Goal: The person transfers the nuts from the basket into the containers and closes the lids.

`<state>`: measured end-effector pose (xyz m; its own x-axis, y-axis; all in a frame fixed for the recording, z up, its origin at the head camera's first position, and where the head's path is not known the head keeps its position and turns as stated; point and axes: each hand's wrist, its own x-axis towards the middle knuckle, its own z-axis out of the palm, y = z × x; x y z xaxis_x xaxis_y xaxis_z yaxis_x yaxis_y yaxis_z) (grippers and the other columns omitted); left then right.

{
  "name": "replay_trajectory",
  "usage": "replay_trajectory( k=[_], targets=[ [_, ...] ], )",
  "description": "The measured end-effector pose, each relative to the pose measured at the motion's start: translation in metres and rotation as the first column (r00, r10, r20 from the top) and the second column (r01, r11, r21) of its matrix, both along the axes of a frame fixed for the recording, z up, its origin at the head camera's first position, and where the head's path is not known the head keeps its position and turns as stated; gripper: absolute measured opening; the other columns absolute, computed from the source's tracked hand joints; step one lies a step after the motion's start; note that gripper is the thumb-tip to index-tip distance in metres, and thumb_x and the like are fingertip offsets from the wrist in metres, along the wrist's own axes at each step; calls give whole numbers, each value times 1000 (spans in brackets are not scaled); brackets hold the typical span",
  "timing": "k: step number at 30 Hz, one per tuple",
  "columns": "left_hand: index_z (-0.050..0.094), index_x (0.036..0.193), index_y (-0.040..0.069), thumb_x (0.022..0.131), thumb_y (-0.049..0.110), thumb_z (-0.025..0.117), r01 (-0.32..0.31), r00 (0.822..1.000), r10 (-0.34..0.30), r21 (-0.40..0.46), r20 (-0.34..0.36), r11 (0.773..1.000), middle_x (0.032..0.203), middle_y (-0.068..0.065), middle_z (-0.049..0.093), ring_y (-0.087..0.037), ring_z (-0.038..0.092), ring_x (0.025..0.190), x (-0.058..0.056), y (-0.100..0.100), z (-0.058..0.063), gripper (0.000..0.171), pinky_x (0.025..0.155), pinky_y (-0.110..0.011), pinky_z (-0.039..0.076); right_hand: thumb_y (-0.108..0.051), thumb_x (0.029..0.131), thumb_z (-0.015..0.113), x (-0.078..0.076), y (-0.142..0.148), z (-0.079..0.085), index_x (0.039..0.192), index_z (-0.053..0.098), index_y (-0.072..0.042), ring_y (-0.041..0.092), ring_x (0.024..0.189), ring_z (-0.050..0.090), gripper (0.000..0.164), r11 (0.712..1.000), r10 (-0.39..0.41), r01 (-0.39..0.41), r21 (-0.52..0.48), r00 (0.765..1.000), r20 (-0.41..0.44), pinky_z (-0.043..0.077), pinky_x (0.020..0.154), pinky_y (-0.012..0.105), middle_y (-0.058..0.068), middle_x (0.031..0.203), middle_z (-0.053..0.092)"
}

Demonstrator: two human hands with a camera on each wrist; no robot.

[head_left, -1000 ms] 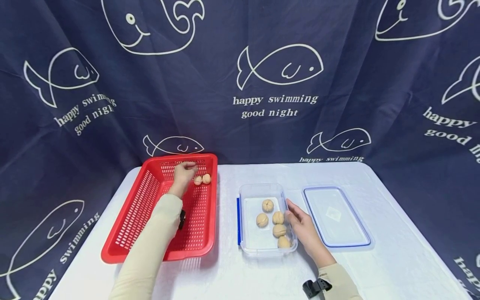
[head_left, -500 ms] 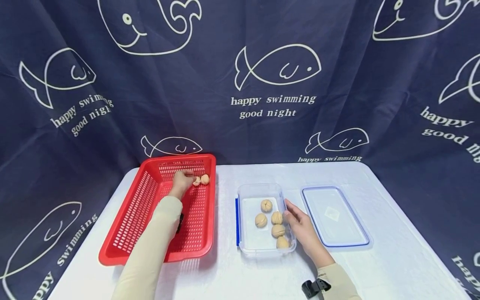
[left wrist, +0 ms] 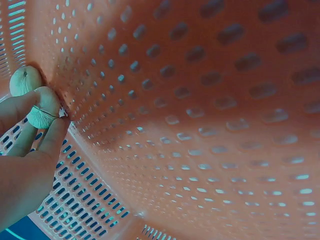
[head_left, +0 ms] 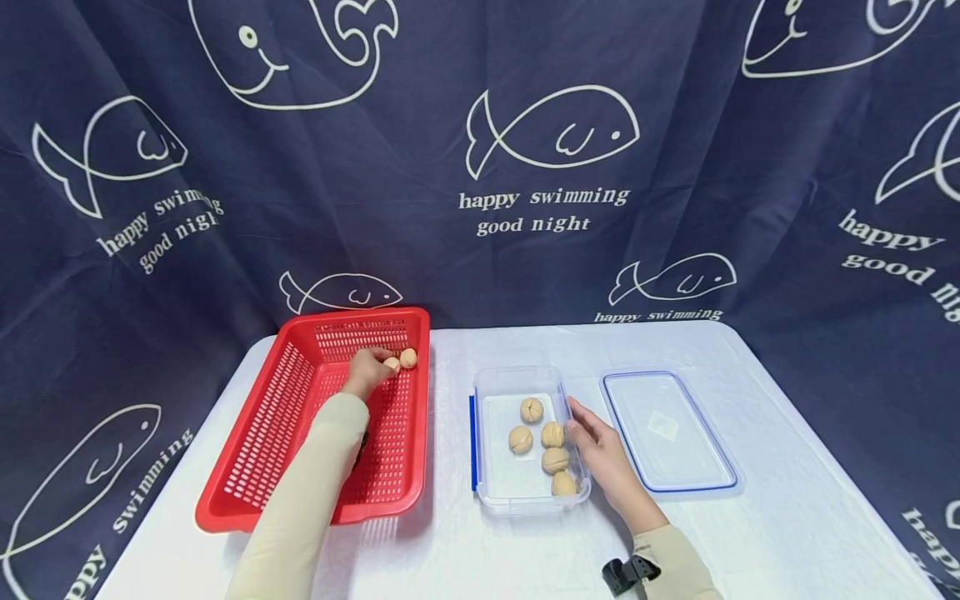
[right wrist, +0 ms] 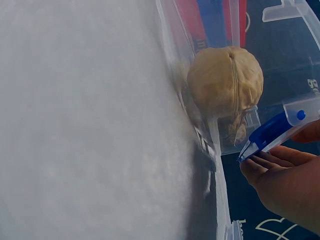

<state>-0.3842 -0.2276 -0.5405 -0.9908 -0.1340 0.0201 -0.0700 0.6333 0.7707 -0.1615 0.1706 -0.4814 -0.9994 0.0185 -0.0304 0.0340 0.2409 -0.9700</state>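
Inside the red basket, at its far right corner, my left hand pinches a walnut between thumb and fingers. A second walnut lies right beside it against the basket wall. My right hand grips the right side of a clear plastic box, its fingers at the blue side latch. Several walnuts lie in that box, mostly along its right side; one walnut shows large through the wall in the right wrist view.
A clear lid with a blue seal lies flat to the right of the box. All stands on a white-covered table, with a dark blue printed curtain behind it. A blue latch hangs on the box's left side.
My left hand has come down from above the walnuts in the basket and taken hold of one. The right hand keeps its place on the box. The view has shifted slightly.
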Motion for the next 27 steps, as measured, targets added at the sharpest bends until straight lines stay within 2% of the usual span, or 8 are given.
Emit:
replay_trajectory(
  k=[1, 4, 7, 11, 14, 22, 27],
  targets=[
    [73, 93, 2, 67, 2, 79, 17, 1000, -17, 2, 2, 1000, 88, -12, 69, -21, 56, 77, 13, 5, 16, 27, 66, -28, 48, -15, 102, 46, 0, 0, 0, 147, 35, -4, 30, 140, 30, 48, 1000, 0, 0, 0, 1000, 1, 27, 112, 37, 16, 152, 33],
    [68, 105, -6, 74, -3, 74, 6, 995, -3, -33, 96, 999, 100, -21, 67, -28, 56, 87, 48, 24, 61, 31, 76, -34, 50, -16, 102, 46, 1, -1, 0, 147, 35, -4, 30, 140, 30, 48, 1000, -1, 1, 6, 1000, 2, 27, 112, 37, 16, 152, 33],
    [65, 108, -11, 77, -3, 71, 11, 997, -6, -65, 81, 998, 100, -23, 66, -29, 56, 87, 68, 32, 82, 33, 78, -32, 48, -16, 102, 47, 1, -1, 0, 147, 36, -5, 31, 140, 31, 48, 1000, -5, 5, 11, 1000, 3, 27, 112, 38, 16, 152, 34],
    [64, 110, -13, 78, -1, 71, 4, 997, 2, -86, 71, 996, 103, -26, 65, -32, 55, 93, 74, 35, 85, 35, 85, -37, 48, -17, 102, 47, 2, -2, -1, 147, 36, -5, 30, 139, 31, 48, 1000, -6, 6, 11, 1000, 2, 27, 112, 37, 16, 152, 34],
    [64, 109, -13, 80, -1, 70, -10, 999, 13, -65, 52, 998, 105, -26, 65, -33, 56, 95, 78, 36, 90, 32, 87, -39, 48, -16, 102, 47, 2, -2, -1, 147, 36, -5, 30, 139, 31, 48, 1000, -6, 6, 12, 1000, 3, 27, 112, 36, 16, 151, 34],
    [66, 111, -11, 80, 0, 71, -32, 999, 33, -33, 17, 999, 112, -27, 64, -36, 57, 104, 80, 40, 109, 34, 89, -42, 49, -16, 102, 47, 1, 0, 1, 147, 36, -4, 31, 139, 32, 48, 1000, -6, 6, 12, 1000, 1, 27, 112, 38, 17, 151, 34],
    [65, 114, -10, 81, 0, 71, -43, 999, 43, -4, -30, 999, 114, -26, 64, -37, 58, 108, 83, 46, 122, 35, 92, -43, 48, -15, 102, 46, 1, 0, 0, 147, 35, -3, 31, 139, 31, 48, 1000, 0, -1, 6, 1000, 2, 27, 112, 37, 17, 151, 33]
  ],
)
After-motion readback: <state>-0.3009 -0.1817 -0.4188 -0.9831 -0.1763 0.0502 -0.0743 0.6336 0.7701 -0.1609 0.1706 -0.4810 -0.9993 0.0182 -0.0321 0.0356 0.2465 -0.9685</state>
